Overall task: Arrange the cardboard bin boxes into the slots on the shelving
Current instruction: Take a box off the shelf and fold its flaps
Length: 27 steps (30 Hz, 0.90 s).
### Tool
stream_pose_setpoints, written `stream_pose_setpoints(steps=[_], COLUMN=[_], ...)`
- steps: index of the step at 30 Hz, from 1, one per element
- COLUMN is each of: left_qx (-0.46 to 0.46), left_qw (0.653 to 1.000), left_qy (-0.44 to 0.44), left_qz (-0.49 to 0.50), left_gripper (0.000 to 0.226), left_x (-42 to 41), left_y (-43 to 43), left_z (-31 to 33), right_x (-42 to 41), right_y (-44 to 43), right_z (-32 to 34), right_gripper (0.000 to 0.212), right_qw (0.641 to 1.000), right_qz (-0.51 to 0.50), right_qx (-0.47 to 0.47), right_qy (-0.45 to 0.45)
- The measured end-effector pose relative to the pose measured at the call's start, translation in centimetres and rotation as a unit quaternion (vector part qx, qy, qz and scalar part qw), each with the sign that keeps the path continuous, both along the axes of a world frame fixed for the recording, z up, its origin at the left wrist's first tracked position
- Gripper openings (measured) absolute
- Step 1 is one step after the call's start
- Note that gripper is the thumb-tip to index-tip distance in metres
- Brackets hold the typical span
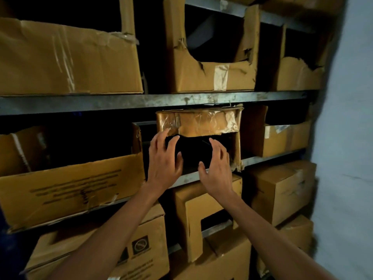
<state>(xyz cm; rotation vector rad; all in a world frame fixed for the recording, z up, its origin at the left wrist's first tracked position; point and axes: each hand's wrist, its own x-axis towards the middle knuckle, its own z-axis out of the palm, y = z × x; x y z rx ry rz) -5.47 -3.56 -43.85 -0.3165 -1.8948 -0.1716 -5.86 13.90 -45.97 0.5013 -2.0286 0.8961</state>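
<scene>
**Middle bin going in, most slots already filled**

The person is reaching both arms toward the taped bin box [198, 122], which is sitting in the centre slot of the middle shelf, just under the metal shelf rail [141, 102]. Its front is showing a band of shiny tape above a dark cut-out opening. The left hand [164, 158] and the right hand [217, 168] are hovering in front of that opening with fingers spread apart and loosely bent, gripping nothing. The left fingertips are lying close to the lower edge of the taped band, but whether either hand is touching the cardboard cannot be told.

Judging by how things lie, the work is looking well advanced. The box seems to be nearly or fully in its slot, perhaps needing a last push or squaring up. A large printed box [70, 184] is filling the slot to the left and leaning out toward the near side, so it may want straightening. A smaller box [282, 138] is occupying the slot to the right, and a torn box [214, 75] is sitting on the shelf above. More cartons [201, 215] are crowding the lower shelves.

The shelving is looking worn, its metal edges scuffed. The room is dim, and a pale wall [347, 118] is closing off the right side.
</scene>
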Motion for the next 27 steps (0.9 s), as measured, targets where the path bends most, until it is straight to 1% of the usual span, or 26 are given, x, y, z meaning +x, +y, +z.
stream_pose_setpoints(steps=[2,4,6,9,11,12,13,15,16,18,19,21,25,27], left_qx=[0.024,0.062,0.14,0.286,0.375,0.411,0.434,0.445,0.445,0.439,0.436,0.433,0.425,0.414], left_qw=[1.0,0.998,0.99,0.957,0.923,0.906,0.894,0.886,0.884,0.883,0.884,0.885,0.889,0.893], left_qy=[0.007,0.011,0.004,-0.035,-0.076,-0.095,-0.107,-0.12,-0.126,-0.129,-0.126,-0.12,-0.104,-0.099], left_qz=[0.007,0.012,0.0,-0.033,-0.045,-0.039,-0.02,0.043,0.072,0.104,0.112,0.123,0.137,0.147], left_gripper=[0.041,0.05,0.062,0.075,0.083,0.084,0.08,0.06,0.048,0.032,0.027,0.023,0.015,0.015], left_x=[-1.1,-2.1,-3.1,-4.7,-5.7,-6.0,-6.3,-6.8,-6.8,-6.5,-6.3,-6.0,-5.4,-4.7], left_y=[0.3,0.8,1.3,1.9,2.2,2.4,2.4,2.6,2.9,3.6,4.2,5.4,7.0,7.7], left_z=[-0.1,-0.2,0.0,0.0,-0.1,-0.1,0.0,0.2,0.4,0.7,0.8,1.0,1.0,0.9], right_x=[-1.0,-2.2,-3.7,-6.3,-8.1,-9.1,-10.1,-12.1,-13.0,-14.1,-14.4,-14.7,-14.8,-14.5], right_y=[1.1,2.3,3.5,5.3,6.8,7.4,8.0,9.2,9.5,10.0,10.1,10.7,12.1,12.9], right_z=[0.0,0.0,0.1,0.5,0.8,1.0,1.1,1.3,1.3,1.5,1.7,1.9,1.8,1.8], right_gripper=[0.07,0.07,0.07,0.07,0.073,0.075,0.077,0.077,0.071,0.053,0.045,0.037,0.032,0.028], right_qw=[1.0,1.0,0.999,0.999,0.996,0.993,0.99,0.983,0.98,0.974,0.972,0.97,0.973,0.976], right_qz=[-0.012,-0.024,-0.03,-0.03,-0.033,-0.036,-0.036,-0.019,-0.01,-0.023,-0.039,-0.056,-0.034,-0.023], right_qx=[0.005,0.01,0.004,-0.012,-0.029,-0.038,-0.047,-0.059,-0.062,-0.057,-0.05,-0.045,-0.036,-0.034], right_qy=[0.0,-0.006,-0.015,-0.039,-0.08,-0.103,-0.125,-0.17,-0.191,-0.218,-0.224,-0.231,-0.224,-0.216])
